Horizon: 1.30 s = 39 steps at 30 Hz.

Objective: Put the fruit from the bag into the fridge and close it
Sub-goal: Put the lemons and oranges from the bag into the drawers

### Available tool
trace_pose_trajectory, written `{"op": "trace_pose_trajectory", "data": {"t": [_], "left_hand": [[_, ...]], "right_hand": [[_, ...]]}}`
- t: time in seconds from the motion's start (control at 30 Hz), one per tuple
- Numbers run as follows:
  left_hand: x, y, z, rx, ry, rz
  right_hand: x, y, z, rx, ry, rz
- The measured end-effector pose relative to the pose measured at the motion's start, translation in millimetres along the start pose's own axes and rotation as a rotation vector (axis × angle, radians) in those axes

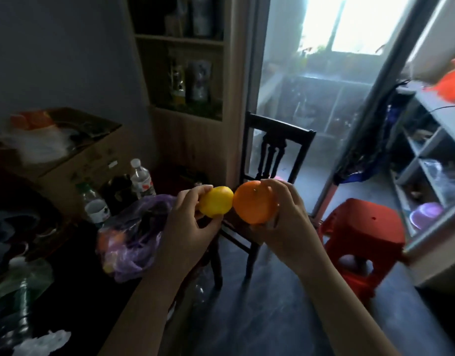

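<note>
Where clutter spreads, dark table (74,291).

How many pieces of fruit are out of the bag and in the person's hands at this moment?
2. A yellow fruit is in the left hand, and an orange is in the right hand. More fruit shows dimly inside the purple bag; that count is unclear.

Dim room, blown-out window (349,21) backlight, perhaps soft edges
</note>
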State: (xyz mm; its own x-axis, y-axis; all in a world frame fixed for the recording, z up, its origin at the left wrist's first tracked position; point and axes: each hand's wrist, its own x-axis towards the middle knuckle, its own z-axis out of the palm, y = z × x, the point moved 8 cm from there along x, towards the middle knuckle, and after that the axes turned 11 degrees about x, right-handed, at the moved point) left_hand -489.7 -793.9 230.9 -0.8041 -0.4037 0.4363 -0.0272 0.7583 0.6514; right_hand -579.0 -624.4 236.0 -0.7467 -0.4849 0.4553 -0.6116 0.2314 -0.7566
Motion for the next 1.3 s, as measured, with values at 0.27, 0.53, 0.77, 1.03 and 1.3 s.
{"op": "trace_pose_trajectory", "data": {"t": [0.27,0.53,0.77,1.03,1.3], "left_hand": [[-1.1,63.0,18.0,-0.181,-0.163,0.174],[-47.6,82.9,53.2,-0.237,-0.323,0.290],[-106.0,152.2,60.4,-0.243,-0.440,0.485],[-222.0,266.4,58.9,-0.361,-0.564,0.666],[-404.0,394.9,52.7,-0.572,-0.732,0.913]], "right_hand": [[-55.5,-24.0,-62.0,-0.018,0.173,0.129],[-143.2,-33.9,-75.9,-0.143,0.375,0.263],[-230.0,-68.4,-123.9,-0.254,0.533,0.373],[-373.3,-148.1,-195.2,-0.451,0.694,0.428],[-576.9,-244.6,-257.9,-0.555,0.991,0.518]]}}
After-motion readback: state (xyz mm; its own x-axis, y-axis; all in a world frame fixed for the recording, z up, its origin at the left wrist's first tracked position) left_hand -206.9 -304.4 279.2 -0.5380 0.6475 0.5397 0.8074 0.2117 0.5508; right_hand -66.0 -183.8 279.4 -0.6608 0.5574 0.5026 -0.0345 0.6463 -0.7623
